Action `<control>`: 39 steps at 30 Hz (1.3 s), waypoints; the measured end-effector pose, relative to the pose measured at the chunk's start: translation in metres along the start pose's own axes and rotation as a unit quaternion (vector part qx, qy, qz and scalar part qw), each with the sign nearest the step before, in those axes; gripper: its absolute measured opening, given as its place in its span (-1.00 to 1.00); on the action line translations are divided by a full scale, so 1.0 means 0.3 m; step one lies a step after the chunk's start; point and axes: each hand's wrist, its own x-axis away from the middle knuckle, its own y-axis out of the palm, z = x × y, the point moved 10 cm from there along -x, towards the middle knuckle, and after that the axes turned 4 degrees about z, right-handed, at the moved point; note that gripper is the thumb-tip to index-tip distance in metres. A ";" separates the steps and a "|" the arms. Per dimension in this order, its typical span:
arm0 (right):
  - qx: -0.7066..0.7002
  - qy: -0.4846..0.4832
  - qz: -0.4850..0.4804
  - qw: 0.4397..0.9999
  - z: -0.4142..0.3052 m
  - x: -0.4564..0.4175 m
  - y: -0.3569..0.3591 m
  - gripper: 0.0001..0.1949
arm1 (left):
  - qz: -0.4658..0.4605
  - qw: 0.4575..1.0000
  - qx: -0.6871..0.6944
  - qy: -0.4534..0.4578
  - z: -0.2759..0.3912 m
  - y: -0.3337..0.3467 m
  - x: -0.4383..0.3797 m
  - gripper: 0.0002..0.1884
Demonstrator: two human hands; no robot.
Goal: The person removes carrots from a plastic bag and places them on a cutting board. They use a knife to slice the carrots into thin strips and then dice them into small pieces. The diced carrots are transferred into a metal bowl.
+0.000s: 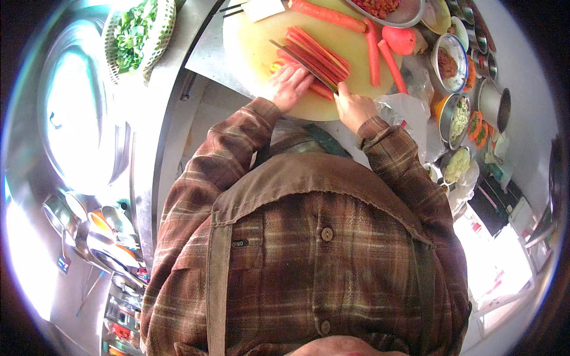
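Note:
My right hand (pixel 355 106) grips the handle of a kitchen knife (pixel 305 66), whose blade points up and to the left across the cut carrots. Fingers together, my left hand (pixel 289 86) presses on carrot pieces (pixel 284 58) close beside the blade. Long carrot strips (pixel 323 49) lie bunched on the blade's far side. All of this rests on a round yellowish cutting board (pixel 249 42). Whole-looking carrots (pixel 327 16) and a round red vegetable (pixel 397 40) are at the board's far and right edges. Where the blade meets the carrot is hidden.
A metal bowl (pixel 420 15) of chopped red food sits at the board's far side. To the right are a patterned bowl (pixel 462 74), several other food bowls and a clear plastic bag (pixel 403 109). On the left, a perforated basket (pixel 167 38) holds chopped greens beside a metal counter edge (pixel 149 178).

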 end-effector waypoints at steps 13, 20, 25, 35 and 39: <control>-0.036 -0.010 0.146 0.989 0.040 0.039 -0.068 -0.78 | 0.028 1.000 -0.008 0.008 0.001 0.009 0.007 -0.68; -0.005 -0.008 0.112 0.994 0.044 0.104 -0.098 -0.82 | 0.016 1.000 -0.015 0.018 0.014 -0.008 0.009 -0.69; -0.001 -0.020 0.088 0.996 0.023 0.129 -0.089 -0.83 | 0.001 0.999 -0.023 0.023 0.020 -0.009 0.009 -0.70; -0.009 -0.021 0.063 0.998 0.044 0.129 -0.050 -0.82 | 0.002 0.999 -0.029 0.019 0.012 0.010 0.021 -0.72; -0.003 0.006 0.016 1.000 0.062 0.120 -0.019 -0.81 | -0.008 0.999 -0.031 0.013 0.013 0.006 0.013 -0.72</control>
